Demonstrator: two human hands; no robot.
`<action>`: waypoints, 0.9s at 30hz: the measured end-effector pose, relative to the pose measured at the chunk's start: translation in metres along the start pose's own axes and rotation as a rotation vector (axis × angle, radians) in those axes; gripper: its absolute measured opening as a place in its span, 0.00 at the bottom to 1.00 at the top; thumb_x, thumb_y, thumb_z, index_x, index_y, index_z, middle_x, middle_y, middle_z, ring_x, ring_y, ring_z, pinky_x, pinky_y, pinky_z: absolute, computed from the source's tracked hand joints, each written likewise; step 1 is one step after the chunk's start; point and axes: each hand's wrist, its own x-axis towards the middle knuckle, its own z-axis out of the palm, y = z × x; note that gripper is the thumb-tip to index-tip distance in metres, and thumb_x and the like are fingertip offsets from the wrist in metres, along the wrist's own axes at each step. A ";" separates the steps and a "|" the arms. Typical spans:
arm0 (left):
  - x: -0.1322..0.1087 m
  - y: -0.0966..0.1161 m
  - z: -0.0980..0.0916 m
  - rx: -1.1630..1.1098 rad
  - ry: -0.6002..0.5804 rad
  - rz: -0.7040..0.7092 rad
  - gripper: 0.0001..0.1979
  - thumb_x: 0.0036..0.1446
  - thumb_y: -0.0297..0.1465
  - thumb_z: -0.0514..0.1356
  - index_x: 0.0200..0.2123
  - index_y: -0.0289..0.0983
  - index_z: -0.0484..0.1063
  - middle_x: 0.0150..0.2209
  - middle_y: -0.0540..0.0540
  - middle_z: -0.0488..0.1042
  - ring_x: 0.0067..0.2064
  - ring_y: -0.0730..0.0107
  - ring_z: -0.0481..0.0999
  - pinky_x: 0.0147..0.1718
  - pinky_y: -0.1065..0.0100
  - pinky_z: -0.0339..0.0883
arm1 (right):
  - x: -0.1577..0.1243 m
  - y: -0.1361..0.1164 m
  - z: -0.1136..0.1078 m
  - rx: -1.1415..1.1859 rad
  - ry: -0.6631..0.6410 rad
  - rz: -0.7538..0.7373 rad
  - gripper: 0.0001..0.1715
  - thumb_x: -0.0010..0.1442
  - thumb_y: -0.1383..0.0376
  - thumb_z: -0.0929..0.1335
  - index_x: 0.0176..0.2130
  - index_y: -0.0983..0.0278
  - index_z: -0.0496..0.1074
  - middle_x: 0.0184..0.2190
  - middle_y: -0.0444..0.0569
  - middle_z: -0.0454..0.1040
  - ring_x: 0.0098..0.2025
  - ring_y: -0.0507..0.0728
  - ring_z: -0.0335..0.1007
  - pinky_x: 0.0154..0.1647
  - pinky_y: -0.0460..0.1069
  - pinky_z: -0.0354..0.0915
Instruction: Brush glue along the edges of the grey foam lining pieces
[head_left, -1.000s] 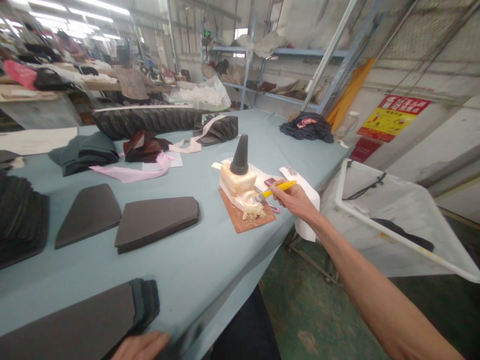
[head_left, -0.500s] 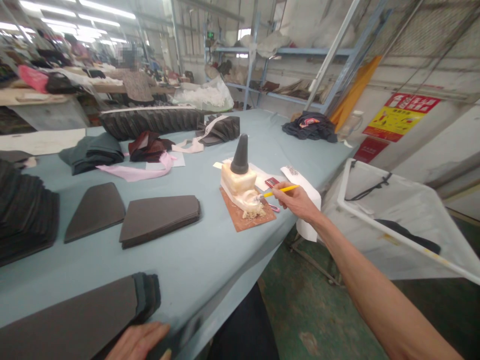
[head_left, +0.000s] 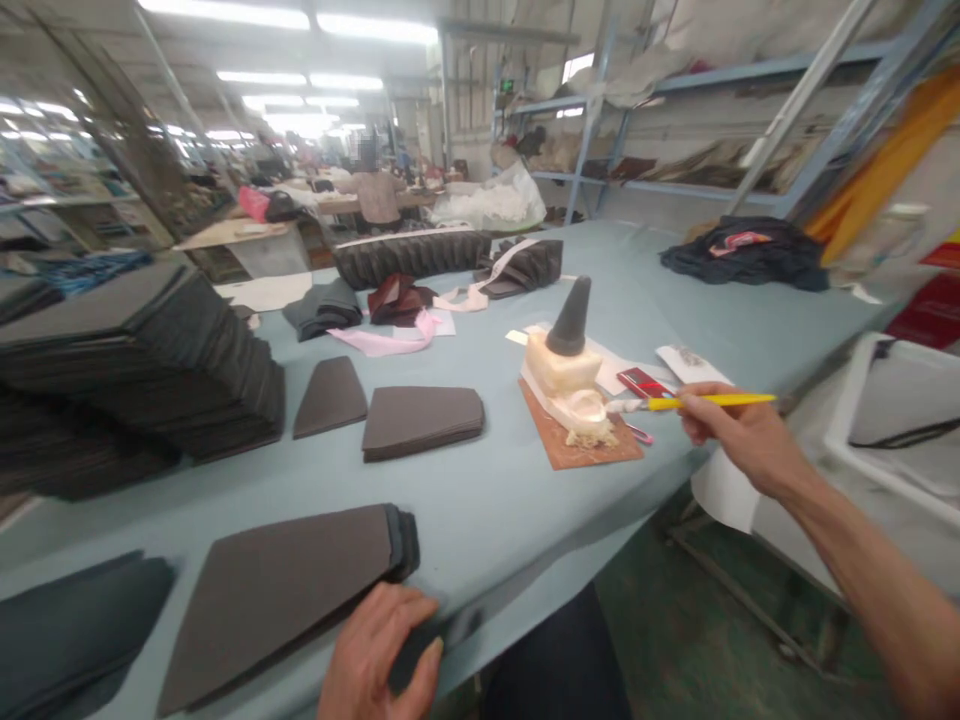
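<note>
My right hand [head_left: 731,435] is closed round a yellow-handled brush [head_left: 694,402], whose tip hangs just right of a white glue-caked block [head_left: 564,375] on a brown board [head_left: 592,445]; a dark cone [head_left: 570,318] stands on that block. My left hand [head_left: 382,655] lies at the table's near edge, fingers curled on the corner of a stack of dark grey fabric pieces [head_left: 289,590].
More grey fabric stacks [head_left: 420,420] and a tall pile [head_left: 142,365] cover the pale blue table [head_left: 487,510]. Pink strips, folded cloth and a red object [head_left: 643,382] lie further back. A white-framed bin [head_left: 892,420] stands to the right. A person works far behind.
The view has swung left and nearer. My right hand has drawn the brush back to the right, away from the block. My left hand has come up onto the nearest fabric stack.
</note>
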 end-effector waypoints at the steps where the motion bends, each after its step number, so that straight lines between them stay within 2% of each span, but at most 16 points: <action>1: -0.001 0.002 0.001 0.006 0.000 -0.004 0.07 0.70 0.32 0.60 0.49 0.43 0.76 0.39 0.46 0.84 0.41 0.65 0.86 0.44 0.67 0.81 | -0.005 -0.002 0.003 0.035 0.020 0.002 0.30 0.48 0.40 0.81 0.35 0.61 0.78 0.20 0.47 0.72 0.22 0.54 0.66 0.24 0.51 0.64; 5: -0.004 0.005 0.003 0.004 -0.017 -0.033 0.08 0.67 0.31 0.61 0.48 0.43 0.76 0.39 0.44 0.84 0.40 0.62 0.85 0.44 0.63 0.81 | -0.036 -0.010 0.035 0.179 0.066 -0.023 0.25 0.55 0.42 0.78 0.37 0.59 0.76 0.24 0.48 0.76 0.19 0.53 0.66 0.20 0.50 0.63; 10: -0.003 0.011 -0.002 -0.017 -0.057 -0.052 0.10 0.64 0.28 0.61 0.48 0.42 0.73 0.39 0.44 0.83 0.40 0.62 0.85 0.43 0.62 0.82 | -0.088 -0.019 0.102 0.269 -0.017 -0.094 0.22 0.62 0.44 0.75 0.41 0.58 0.75 0.27 0.45 0.79 0.22 0.54 0.71 0.23 0.51 0.72; 13: 0.001 0.018 -0.012 -0.040 -0.084 0.001 0.11 0.65 0.27 0.60 0.50 0.42 0.72 0.39 0.46 0.83 0.38 0.65 0.83 0.40 0.64 0.80 | -0.108 -0.020 0.140 0.208 -0.082 -0.278 0.17 0.72 0.48 0.70 0.42 0.58 0.74 0.29 0.46 0.81 0.23 0.53 0.73 0.25 0.49 0.74; 16: 0.011 0.027 -0.034 -0.063 -0.103 0.055 0.12 0.67 0.25 0.59 0.51 0.41 0.71 0.38 0.46 0.82 0.36 0.67 0.81 0.35 0.67 0.76 | -0.111 -0.017 0.166 0.065 -0.088 -0.443 0.15 0.76 0.51 0.66 0.43 0.58 0.75 0.31 0.46 0.83 0.26 0.53 0.75 0.28 0.49 0.75; 19: 0.034 0.030 -0.066 -0.067 -0.115 0.006 0.13 0.69 0.22 0.58 0.53 0.41 0.71 0.38 0.46 0.82 0.36 0.68 0.80 0.37 0.68 0.74 | -0.105 -0.010 0.182 -0.011 -0.102 -0.484 0.15 0.75 0.51 0.67 0.42 0.58 0.76 0.31 0.46 0.83 0.27 0.53 0.76 0.32 0.51 0.76; 20: 0.044 0.027 -0.077 -0.064 -0.147 -0.042 0.12 0.70 0.23 0.58 0.53 0.41 0.72 0.39 0.46 0.82 0.39 0.69 0.81 0.39 0.69 0.74 | -0.102 -0.007 0.186 -0.022 -0.106 -0.486 0.15 0.75 0.51 0.67 0.43 0.58 0.77 0.31 0.46 0.83 0.27 0.53 0.76 0.32 0.52 0.76; 23: 0.071 0.007 -0.103 -0.060 -0.046 -0.110 0.07 0.72 0.24 0.58 0.45 0.40 0.75 0.34 0.50 0.80 0.35 0.73 0.79 0.37 0.71 0.70 | -0.095 0.000 0.194 -0.021 -0.120 -0.466 0.15 0.74 0.49 0.68 0.47 0.56 0.76 0.33 0.47 0.84 0.28 0.56 0.77 0.35 0.55 0.75; 25: 0.080 -0.009 -0.111 -0.003 -0.046 -0.195 0.06 0.72 0.25 0.59 0.44 0.38 0.76 0.35 0.48 0.81 0.37 0.71 0.80 0.39 0.70 0.70 | -0.089 0.005 0.197 -0.073 -0.116 -0.456 0.16 0.73 0.47 0.69 0.47 0.53 0.76 0.35 0.49 0.85 0.30 0.59 0.79 0.38 0.59 0.74; 27: 0.078 -0.021 -0.113 0.030 -0.059 -0.252 0.06 0.73 0.26 0.58 0.45 0.38 0.77 0.38 0.47 0.82 0.40 0.70 0.81 0.42 0.69 0.72 | -0.083 0.015 0.198 -0.173 -0.074 -0.442 0.16 0.70 0.43 0.70 0.45 0.50 0.78 0.36 0.52 0.85 0.31 0.63 0.80 0.35 0.62 0.72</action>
